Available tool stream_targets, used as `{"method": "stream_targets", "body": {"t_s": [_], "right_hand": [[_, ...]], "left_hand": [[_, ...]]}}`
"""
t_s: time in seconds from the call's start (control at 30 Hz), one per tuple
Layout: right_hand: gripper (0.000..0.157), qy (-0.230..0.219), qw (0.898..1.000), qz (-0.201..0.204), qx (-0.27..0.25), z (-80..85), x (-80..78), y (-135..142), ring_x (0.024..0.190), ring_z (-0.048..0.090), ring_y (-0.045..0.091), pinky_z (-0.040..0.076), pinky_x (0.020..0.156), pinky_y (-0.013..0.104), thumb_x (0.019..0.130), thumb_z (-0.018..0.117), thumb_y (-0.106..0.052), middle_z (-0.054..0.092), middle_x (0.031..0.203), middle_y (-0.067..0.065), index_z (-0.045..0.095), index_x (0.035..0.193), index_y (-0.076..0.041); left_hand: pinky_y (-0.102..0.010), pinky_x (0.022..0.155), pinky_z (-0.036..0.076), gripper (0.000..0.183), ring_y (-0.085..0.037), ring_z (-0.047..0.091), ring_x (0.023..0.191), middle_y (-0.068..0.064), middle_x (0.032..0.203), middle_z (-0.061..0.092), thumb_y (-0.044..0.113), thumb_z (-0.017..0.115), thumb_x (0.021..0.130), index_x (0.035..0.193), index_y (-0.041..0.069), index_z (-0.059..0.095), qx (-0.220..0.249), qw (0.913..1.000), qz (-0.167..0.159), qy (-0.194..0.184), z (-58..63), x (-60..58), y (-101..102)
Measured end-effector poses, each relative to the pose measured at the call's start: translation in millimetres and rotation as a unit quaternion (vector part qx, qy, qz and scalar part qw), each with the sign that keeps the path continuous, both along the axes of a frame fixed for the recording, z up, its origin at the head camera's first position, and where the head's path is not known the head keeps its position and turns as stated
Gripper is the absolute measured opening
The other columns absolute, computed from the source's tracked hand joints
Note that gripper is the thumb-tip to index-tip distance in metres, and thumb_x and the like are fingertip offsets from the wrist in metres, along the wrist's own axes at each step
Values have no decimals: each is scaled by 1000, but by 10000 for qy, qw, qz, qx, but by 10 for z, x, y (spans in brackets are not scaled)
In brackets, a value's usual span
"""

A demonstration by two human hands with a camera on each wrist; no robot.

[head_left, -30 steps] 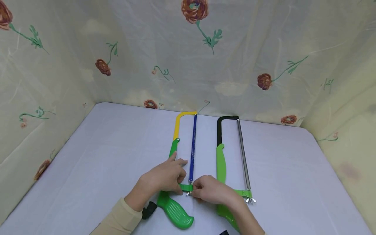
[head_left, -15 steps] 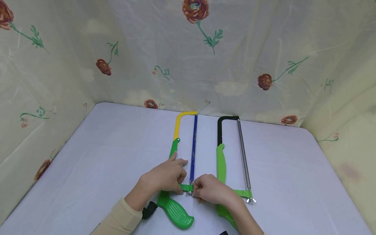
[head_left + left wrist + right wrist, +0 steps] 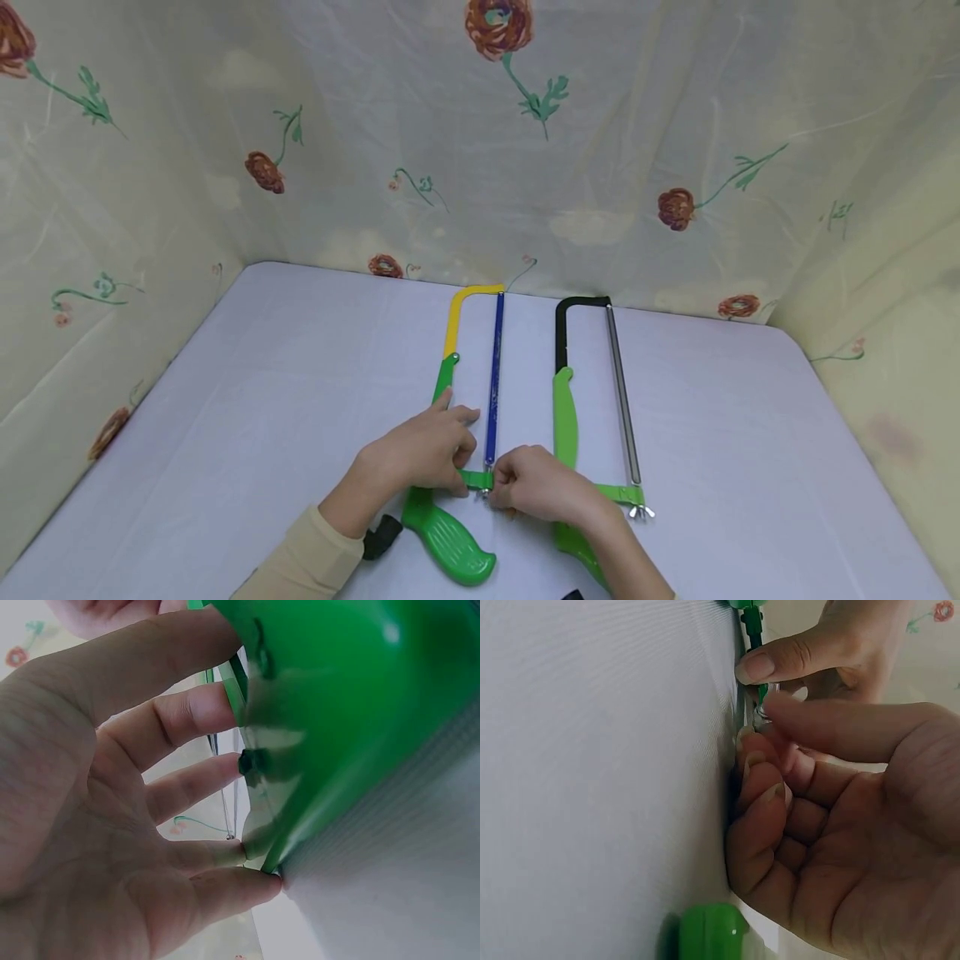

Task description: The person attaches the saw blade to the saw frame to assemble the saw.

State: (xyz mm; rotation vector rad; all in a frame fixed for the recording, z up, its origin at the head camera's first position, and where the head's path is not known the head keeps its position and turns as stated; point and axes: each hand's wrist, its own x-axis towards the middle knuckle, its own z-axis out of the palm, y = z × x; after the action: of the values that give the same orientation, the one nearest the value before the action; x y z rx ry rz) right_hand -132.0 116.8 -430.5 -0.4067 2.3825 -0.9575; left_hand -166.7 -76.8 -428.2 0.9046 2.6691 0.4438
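Note:
A green hacksaw (image 3: 453, 546) with a yellow front arm and a blue blade (image 3: 495, 375) lies flat on the white-covered table. My left hand (image 3: 420, 450) rests over its frame, fingers spread and fingertips pressing on the green metal in the left wrist view; the thumb (image 3: 759, 667) sits by the short crossbar (image 3: 476, 480). At the crossbar's end, the thumb and forefinger of my right hand (image 3: 540, 479) pinch a small silver wing nut (image 3: 762, 716), partly hidden by the fingers. The other right fingers are curled in against the tablecloth.
A second hacksaw (image 3: 565, 417), light green with a black front arm and grey blade (image 3: 621, 392), lies to the right. My right forearm crosses over its handle. Flower-patterned curtains (image 3: 600, 167) enclose the table's back and sides.
My right fingers shift slightly at the wing nut, whose wings change angle between frames. The left hand stays in place, and both hacksaws lie practically where they were.

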Motion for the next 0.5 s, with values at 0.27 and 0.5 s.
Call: {"method": "stream_targets", "body": {"t_s": [0.27, 0.5], "right_hand": [[45, 33, 9997, -223, 3, 15, 28, -29, 46, 36, 8, 25, 45, 21, 85, 76, -29, 41, 47, -8, 49, 52, -15], [51, 325, 9972, -600, 296, -1, 71, -101, 44, 28, 6, 20, 43, 21, 79, 79, -40, 32, 45, -12, 42, 49, -20]], "left_hand": [[-49, 122, 29, 35, -43, 22, 151, -6, 151, 50, 34, 87, 73, 60, 24, 56, 15, 10000, -1, 27, -14, 0, 2], [-49, 123, 27, 34, -42, 24, 151, -7, 150, 51, 32, 86, 75, 60, 24, 56, 26, 10000, -47, 53, -17, -6, -3]]}}
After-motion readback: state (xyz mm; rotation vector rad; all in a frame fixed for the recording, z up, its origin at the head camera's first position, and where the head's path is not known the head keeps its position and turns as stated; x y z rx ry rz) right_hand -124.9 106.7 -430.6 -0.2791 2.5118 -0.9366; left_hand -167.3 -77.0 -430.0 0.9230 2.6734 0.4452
